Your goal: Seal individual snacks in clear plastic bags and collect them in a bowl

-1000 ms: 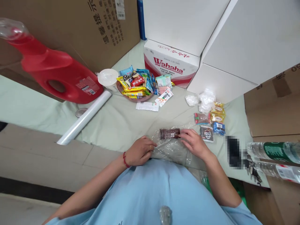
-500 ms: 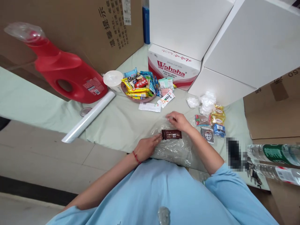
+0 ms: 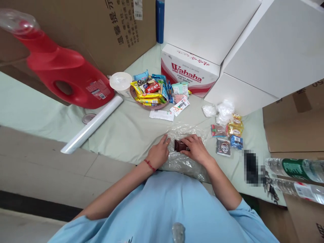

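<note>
A sheet of clear plastic wrap lies crinkled on the cloth right in front of me. On it rests a snack bar in a dark brown wrapper. My right hand covers the bar's right half, thumb on the near side and fingers over the far side. To the left of the bar, my left hand lies on the wrap's left edge, fingers stretched forward and slightly apart, not touching the bar.
A bowl of packaged snacks, a white tub and a red jug stand beyond. A white film roll lies left. Wrapped snacks, plastic-wrapped bundles and water bottles are right. A Wahaba-printed box stands behind.
My right hand has come down from the wrap's far edge onto the snack bar. My left hand has drawn away from the bar's left end, its fingers now pointing forward. The wrap lies flatter.
</note>
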Motion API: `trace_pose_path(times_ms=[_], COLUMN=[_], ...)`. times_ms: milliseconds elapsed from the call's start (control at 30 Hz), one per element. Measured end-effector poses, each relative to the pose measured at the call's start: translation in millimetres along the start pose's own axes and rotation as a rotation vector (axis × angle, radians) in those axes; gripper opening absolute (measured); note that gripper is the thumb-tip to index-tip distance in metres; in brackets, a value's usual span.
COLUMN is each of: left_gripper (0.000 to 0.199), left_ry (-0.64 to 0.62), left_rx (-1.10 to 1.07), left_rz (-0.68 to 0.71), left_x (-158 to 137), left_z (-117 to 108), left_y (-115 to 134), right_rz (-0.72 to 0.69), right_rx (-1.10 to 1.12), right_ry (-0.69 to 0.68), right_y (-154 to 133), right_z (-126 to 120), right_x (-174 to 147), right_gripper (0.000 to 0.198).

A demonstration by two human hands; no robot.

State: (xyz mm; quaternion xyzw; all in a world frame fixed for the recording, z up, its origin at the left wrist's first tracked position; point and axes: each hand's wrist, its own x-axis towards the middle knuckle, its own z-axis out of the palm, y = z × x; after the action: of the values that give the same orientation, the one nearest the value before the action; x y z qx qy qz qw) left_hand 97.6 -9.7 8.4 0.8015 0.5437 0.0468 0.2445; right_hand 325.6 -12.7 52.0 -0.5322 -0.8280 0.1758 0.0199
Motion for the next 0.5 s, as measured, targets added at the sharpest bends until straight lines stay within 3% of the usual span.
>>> trace_pose_path(times_ms=[167,333,500], left_gripper=[0.059,0.058,0.059], left_ry=[0.015,0.023,0.056], left_rx=[-0.005,-0.008,-0.007], left_rz=[0.008,-0.011,0.009], left_x=[-2.7,-5.3,-5.8], left_z=[1.7,2.2,5.2], left_y=[-1.9,-1.0,-3.0], right_rz=[-0.035,-0.041,-0.071], right_rx=[-0.011,-0.017,-0.004], right_ry=[0.055,0.159,0.107], right_y=[0.4,1.0,2.7], right_z=[5.8,11.0,15.5], right_x=[-0.9,-1.3,-0.6], right_gripper=[0.066,0.053,0.061])
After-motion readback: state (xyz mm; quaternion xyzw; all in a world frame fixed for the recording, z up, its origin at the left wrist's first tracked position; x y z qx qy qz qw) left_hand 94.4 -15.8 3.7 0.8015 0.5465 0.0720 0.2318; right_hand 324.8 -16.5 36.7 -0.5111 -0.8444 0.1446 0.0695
